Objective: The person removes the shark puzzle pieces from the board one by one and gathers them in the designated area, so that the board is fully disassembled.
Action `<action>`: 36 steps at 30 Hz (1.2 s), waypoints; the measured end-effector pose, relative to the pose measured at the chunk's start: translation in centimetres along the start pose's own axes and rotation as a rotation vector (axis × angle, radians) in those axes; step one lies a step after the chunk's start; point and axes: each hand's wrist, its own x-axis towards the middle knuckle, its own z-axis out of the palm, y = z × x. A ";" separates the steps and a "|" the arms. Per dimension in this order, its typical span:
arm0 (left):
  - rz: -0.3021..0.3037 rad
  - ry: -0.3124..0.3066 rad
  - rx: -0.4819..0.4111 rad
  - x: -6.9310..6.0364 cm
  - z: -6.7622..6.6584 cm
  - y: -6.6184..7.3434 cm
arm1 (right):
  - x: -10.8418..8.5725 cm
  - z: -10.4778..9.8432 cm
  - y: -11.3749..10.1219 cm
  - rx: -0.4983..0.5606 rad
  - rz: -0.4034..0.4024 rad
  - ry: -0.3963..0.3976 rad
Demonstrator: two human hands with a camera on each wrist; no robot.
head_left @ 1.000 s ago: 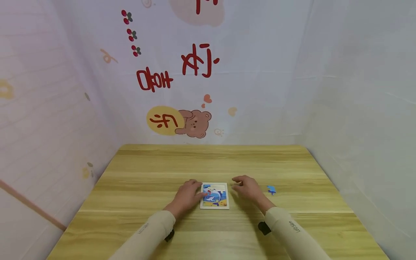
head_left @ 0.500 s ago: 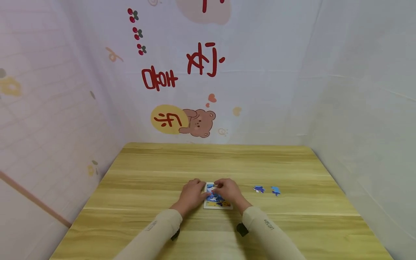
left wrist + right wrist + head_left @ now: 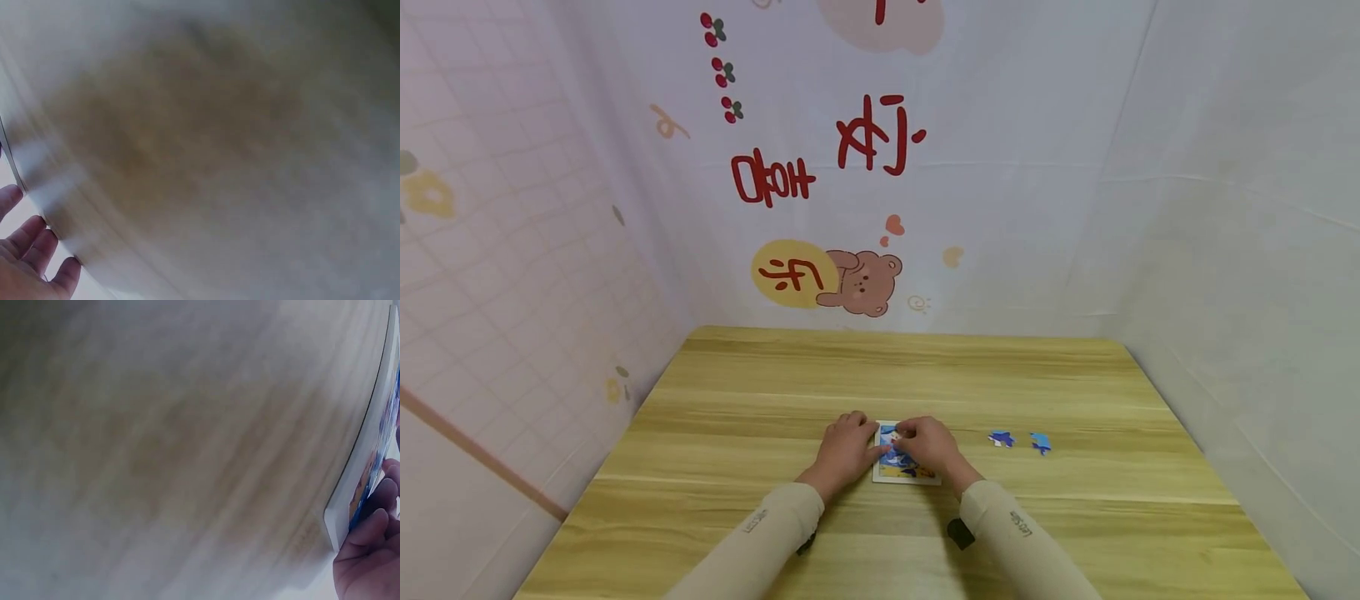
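Framed picture puzzle point(image 3: 898, 480) on the wood-grain table point(image 3: 887, 533), both hands at it.
Print on the right sleeve point(image 3: 1021, 542) seemed to read "LetsSlim" (small and tilted, so uncertain); the wall point(image 3: 1000, 175) bore red Chinese characters turned sideways, 乐 on a yellow disc point(image 3: 795, 273) beside a bear. Puzzle: white-rimmed, blue sea scene, yellow along the near edge. Left hand point(image 3: 845, 450) lay relaxed at its left edge, thumb over it; right hand point(image 3: 929, 444) bent over its right part, whether pinching a piece I couldn't tell. Two loose blue pieces point(image 3: 1002, 438) lay to the right.
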 end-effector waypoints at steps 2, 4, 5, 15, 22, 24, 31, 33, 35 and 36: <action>-0.007 -0.011 -0.005 0.1 -0.1 0.0 | 0.0 0.0 0.0 0.021 0.006 -0.011; -0.013 -0.019 -0.011 0.1 -0.3 0.1 | 0.0 0.0 0.0 0.042 0.012 -0.017; -0.015 -0.023 -0.013 0.2 -0.4 0.1 | 0.0 0.0 0.0 0.049 0.009 -0.016; -0.001 -0.008 -0.010 0.5 -0.8 0.4 | -0.4 0.0 -0.1 0.066 0.029 0.026; -0.012 0.006 -0.006 0.5 -0.7 0.2 | -0.2 -0.6 -0.7 0.256 0.098 -0.079; -0.013 0.008 -0.006 0.5 -0.7 0.2 | -0.2 -0.8 -0.8 0.287 0.115 -0.089; -0.002 0.001 -0.009 0.4 -0.9 0.1 | -0.2 -1.0 -0.9 0.357 0.127 -0.073; 0.001 0.002 -0.010 0.3 -0.9 0.1 | -0.2 -0.8 -0.9 0.360 0.123 -0.063; 0.009 0.005 -0.008 0.2 -0.9 0.1 | -0.2 -0.7 -0.9 0.356 0.127 -0.040; 0.013 0.007 -0.007 0.2 -0.9 0.2 | -0.1 -0.6 -0.9 0.347 0.131 -0.029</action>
